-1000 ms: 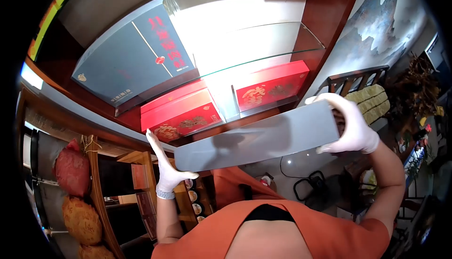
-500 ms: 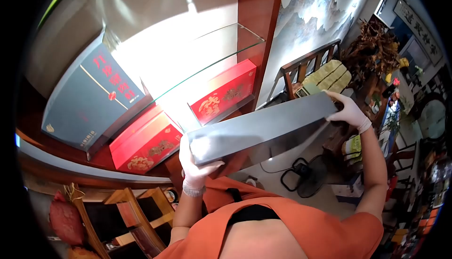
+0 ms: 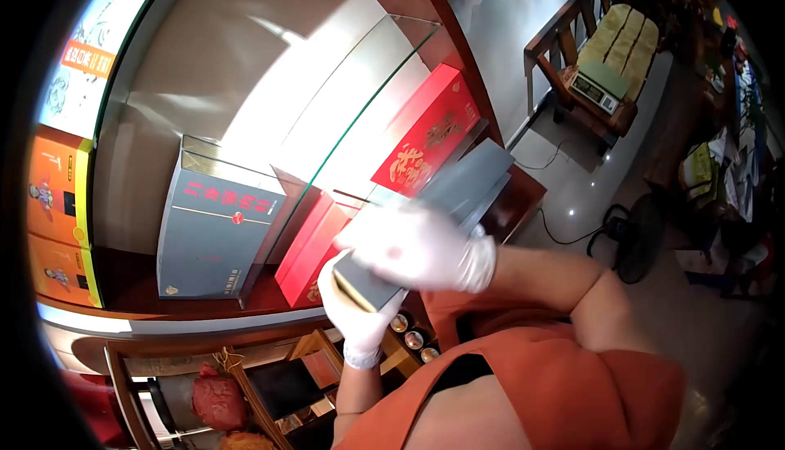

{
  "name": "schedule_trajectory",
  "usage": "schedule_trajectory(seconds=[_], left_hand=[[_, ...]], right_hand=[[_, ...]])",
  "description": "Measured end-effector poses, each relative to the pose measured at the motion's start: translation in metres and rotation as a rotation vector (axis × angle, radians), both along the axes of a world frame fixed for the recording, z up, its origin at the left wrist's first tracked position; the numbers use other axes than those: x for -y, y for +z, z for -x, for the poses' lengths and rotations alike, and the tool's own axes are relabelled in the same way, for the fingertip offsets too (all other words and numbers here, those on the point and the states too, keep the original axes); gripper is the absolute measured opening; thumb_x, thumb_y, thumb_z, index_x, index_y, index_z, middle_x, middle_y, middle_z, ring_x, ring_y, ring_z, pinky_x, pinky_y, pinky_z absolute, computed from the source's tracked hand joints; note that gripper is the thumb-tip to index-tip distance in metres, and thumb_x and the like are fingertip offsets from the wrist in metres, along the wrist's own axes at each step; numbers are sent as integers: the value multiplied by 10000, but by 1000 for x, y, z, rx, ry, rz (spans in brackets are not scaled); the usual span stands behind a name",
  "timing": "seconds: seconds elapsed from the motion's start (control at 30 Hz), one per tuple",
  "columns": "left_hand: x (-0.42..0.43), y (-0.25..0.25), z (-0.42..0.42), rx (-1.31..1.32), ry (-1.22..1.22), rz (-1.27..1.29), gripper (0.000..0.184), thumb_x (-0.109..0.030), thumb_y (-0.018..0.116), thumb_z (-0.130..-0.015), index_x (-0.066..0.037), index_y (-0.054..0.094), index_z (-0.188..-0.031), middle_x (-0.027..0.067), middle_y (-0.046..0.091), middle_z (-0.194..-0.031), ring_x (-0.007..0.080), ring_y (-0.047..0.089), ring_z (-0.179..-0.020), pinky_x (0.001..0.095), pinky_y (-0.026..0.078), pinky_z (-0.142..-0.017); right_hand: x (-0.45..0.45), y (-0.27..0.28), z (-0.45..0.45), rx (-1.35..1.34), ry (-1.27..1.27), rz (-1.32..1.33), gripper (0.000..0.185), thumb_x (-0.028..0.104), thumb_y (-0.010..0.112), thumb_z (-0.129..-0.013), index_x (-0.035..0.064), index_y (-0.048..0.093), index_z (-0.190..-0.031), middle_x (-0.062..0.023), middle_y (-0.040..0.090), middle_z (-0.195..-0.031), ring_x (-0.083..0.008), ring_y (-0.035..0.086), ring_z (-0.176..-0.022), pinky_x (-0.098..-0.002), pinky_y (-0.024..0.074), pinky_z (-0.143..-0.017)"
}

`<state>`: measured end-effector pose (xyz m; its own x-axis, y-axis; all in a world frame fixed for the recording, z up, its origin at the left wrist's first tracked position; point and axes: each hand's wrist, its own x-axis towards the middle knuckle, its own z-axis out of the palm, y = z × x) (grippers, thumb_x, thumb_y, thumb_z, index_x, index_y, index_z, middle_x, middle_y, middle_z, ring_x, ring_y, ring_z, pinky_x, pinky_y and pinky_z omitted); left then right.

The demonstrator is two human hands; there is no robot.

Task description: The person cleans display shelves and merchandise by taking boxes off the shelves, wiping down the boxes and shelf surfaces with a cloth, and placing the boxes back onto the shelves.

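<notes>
Both my hands wear white gloves. My left hand [image 3: 358, 319] is closed around the near end of a long grey box [image 3: 478, 179], whose end shows a cream-coloured edge. Across the top of that box lies my right hand [image 3: 429, 247], blurred by movement, so its fingers are hard to make out. The box points away from me, tilted up to the right, in front of the shelf. Behind it stand a red gift box [image 3: 431, 127] with gold lettering and another red box [image 3: 315, 246], partly hidden by my hands.
A large blue-grey box [image 3: 214, 229] stands on the wooden shelf beside a glass shelf edge [image 3: 360, 119]. Orange boxes [image 3: 57, 217] fill the left compartment. Below is a wooden rack [image 3: 315, 348] with jars. A wooden bench [image 3: 564, 49] carries a scale [image 3: 598, 90]; a black fan [image 3: 638, 237] stands on the floor.
The grey box has swung from lying crosswise to pointing away from me. My right hand has left its far end and come across to the top, near my left hand. The view has shifted.
</notes>
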<state>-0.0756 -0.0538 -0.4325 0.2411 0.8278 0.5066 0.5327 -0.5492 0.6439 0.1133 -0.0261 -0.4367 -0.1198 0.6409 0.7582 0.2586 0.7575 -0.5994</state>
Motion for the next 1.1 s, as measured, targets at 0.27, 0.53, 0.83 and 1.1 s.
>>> schedule_trajectory(seconds=[0.27, 0.53, 0.83, 1.1], left_hand=[[21, 13, 36, 323, 119, 267, 766, 10, 810, -547, -6, 459, -1228, 89, 561, -1103, 179, 564, -997, 344, 479, -903], [3, -8, 31, 213, -1, 95, 619, -218, 780, -744, -26, 460, -1239, 89, 534, -1173, 208, 556, -1059, 348, 443, -948], [30, 27, 25, 317, 1, 165, 909, -225, 904, -557, 7, 406, -1281, 125, 542, -1202, 241, 564, -1095, 395, 462, -956], [23, 34, 59, 820, 172, 238, 441, -145, 699, -677, 19, 579, -1068, 121, 628, -885, 210, 626, -746, 325, 531, -729]], right_hand=[[-79, -272, -190, -59, -723, 1037, 328, 290, 549, -944, 29, 701, -1073, -123, 714, -942, -213, 693, -827, -316, 518, -731], [2, 21, 34, -4, 228, -68, 265, 239, 671, -815, 84, 656, -1030, -81, 652, -934, -263, 640, -900, -355, 519, -811], [-72, -99, -128, 16, -393, 700, 358, 388, 568, -886, 58, 696, -839, -104, 686, -793, -218, 672, -745, -356, 515, -707], [-102, -112, -156, -1314, 560, 471, 395, 280, 369, -1044, 62, 537, -1327, -62, 611, -1234, -161, 582, -1071, -298, 446, -948]])
